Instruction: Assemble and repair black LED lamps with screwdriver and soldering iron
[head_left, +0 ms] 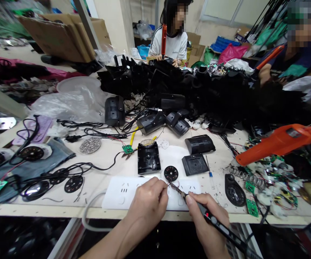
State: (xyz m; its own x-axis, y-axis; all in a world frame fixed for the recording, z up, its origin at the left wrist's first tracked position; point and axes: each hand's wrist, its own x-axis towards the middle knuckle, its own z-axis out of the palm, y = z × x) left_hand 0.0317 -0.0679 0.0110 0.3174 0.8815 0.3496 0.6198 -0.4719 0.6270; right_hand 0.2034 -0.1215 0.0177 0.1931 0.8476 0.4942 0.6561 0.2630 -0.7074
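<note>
Cluttered workbench (pixel 98 182), cream wall (pixel 206 28), soldering iron (pixel 216 223)

Three orange power screwdrivers (pixel 275 145), two co-workers (pixel 168 45)
One soldering iron (pixel 216 223), one white power strip (pixel 119 198), one pair of pliers (pixel 133 136), at least six black housing pieces (pixel 200 144) before a dark heap (pixel 211 88) too jumbled to count

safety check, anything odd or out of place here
Yes: the right hand holds a soldering iron over the white power strip, an awkward spot if the tip is hot. Green circuit boards also lie jumbled at right.
</note>
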